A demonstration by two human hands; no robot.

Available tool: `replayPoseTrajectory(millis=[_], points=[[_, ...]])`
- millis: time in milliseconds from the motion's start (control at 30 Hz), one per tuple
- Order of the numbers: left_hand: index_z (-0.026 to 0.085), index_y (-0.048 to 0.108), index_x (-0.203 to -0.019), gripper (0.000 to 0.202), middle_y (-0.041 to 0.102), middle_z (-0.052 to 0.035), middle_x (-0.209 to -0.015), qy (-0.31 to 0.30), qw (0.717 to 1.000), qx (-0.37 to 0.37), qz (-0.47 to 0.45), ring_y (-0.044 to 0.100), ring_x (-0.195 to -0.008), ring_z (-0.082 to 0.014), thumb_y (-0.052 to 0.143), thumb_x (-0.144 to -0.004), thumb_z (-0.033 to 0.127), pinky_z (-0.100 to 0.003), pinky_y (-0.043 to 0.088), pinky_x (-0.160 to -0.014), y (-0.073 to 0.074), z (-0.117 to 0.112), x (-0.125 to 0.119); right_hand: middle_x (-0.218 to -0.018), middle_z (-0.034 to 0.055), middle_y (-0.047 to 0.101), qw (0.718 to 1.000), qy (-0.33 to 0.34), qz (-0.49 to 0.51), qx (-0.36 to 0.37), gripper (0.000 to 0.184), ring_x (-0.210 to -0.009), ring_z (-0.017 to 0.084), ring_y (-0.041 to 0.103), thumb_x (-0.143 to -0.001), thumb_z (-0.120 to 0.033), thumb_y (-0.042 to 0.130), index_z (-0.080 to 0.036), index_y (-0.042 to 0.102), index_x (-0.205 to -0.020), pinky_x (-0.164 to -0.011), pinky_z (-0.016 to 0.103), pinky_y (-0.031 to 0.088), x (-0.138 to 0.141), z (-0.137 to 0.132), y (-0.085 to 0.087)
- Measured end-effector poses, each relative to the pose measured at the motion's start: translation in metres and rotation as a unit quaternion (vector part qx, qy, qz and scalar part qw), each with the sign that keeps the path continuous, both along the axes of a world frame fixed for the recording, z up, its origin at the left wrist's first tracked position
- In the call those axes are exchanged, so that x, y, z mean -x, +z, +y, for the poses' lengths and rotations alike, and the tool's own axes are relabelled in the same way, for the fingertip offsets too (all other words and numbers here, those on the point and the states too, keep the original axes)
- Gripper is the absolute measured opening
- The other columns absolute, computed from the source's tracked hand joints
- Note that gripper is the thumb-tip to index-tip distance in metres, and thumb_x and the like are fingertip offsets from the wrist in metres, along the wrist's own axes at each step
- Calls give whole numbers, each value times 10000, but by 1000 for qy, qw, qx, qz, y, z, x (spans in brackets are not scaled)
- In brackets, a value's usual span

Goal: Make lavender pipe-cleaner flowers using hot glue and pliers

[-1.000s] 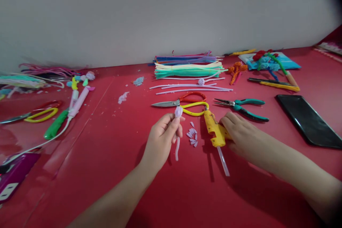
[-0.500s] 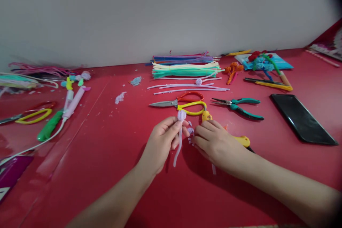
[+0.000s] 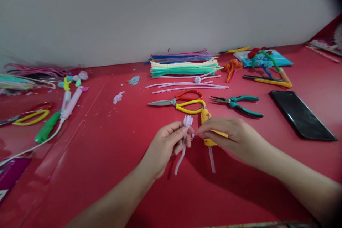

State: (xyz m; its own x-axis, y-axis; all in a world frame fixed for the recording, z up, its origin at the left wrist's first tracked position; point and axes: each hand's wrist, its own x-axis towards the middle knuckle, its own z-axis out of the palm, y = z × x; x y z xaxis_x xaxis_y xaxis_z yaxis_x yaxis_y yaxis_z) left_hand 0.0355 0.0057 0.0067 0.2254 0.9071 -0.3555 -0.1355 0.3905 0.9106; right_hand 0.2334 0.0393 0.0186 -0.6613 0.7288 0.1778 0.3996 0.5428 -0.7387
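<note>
Between thumb and fingers, my left hand (image 3: 168,144) pinches a lilac pipe cleaner flower (image 3: 188,121). Its bunched, cut pieces point upward, and a thin fuzzy stem (image 3: 180,162) hangs below the fingers. Just to the right, my right hand (image 3: 229,133) is held with thumb and fingertips pressed together. Whatever is between those fingertips is too small to make out. Under that hand lies a yellow hot glue gun (image 3: 206,115), partly covered, with a clear glue stick (image 3: 212,160) coming out of its back end. Small lilac bits show beside my left fingertips.
Beyond my hands lie scissors (image 3: 162,103), pliers (image 3: 237,101), loose lilac pipe cleaners (image 3: 187,87) and a pipe cleaner bundle (image 3: 184,69). A phone (image 3: 301,115) rests at right. At left are more scissors (image 3: 32,117) and a pink corded tool (image 3: 71,103).
My right hand has lifted off the small lilac bits and moved right, uncovering more of the glue gun. My left hand has shifted slightly right and down with the flower.
</note>
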Motion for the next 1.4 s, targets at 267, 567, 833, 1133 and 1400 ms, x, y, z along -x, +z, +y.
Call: replayPoseTrajectory(millis=[267,567,833,1133,1400], points=[[141,578,-800,192,569,11,-612,-34,999,31,24,270,-421,-36,482,-895,277,-205,158,-430,-2,-2,-7,-677,-37,679,994,-95,-25,45,53,-577,89,620,-847,-213,585,-207,607,-800,-547,173,450,-1,-4,5],[156,626,-849,204,563,12,-580,-64,996,49,27,269,-408,-45,500,-875,314,-199,156,-416,-3,-3,-10,-606,-60,623,994,-95,-7,61,97,-509,60,546,-859,-191,544,-210,626,-811,-509,153,402,0,-2,2],[143,627,-854,215,555,9,-572,-73,996,51,17,270,-410,-44,497,-877,314,-207,152,-425,-3,-4,-10,-661,-56,660,995,-96,-8,28,91,-528,61,536,-861,-210,558,-215,635,-814,-519,155,380,1,-4,3],[135,625,-865,221,548,4,-581,-81,995,54,7,261,-417,-50,475,-894,295,-218,139,-431,-2,-4,-10,-639,-42,642,994,-104,-14,-17,59,-527,77,531,-854,-219,561,-210,617,-835,-526,178,381,1,-4,-2],[154,634,-863,199,551,8,-577,-85,995,52,-3,260,-418,-50,487,-890,286,-213,145,-432,-1,-5,-12,-593,-38,590,989,-109,-28,-92,81,-503,81,506,-874,-248,533,-201,595,-850,-492,192,351,1,-5,-4]])
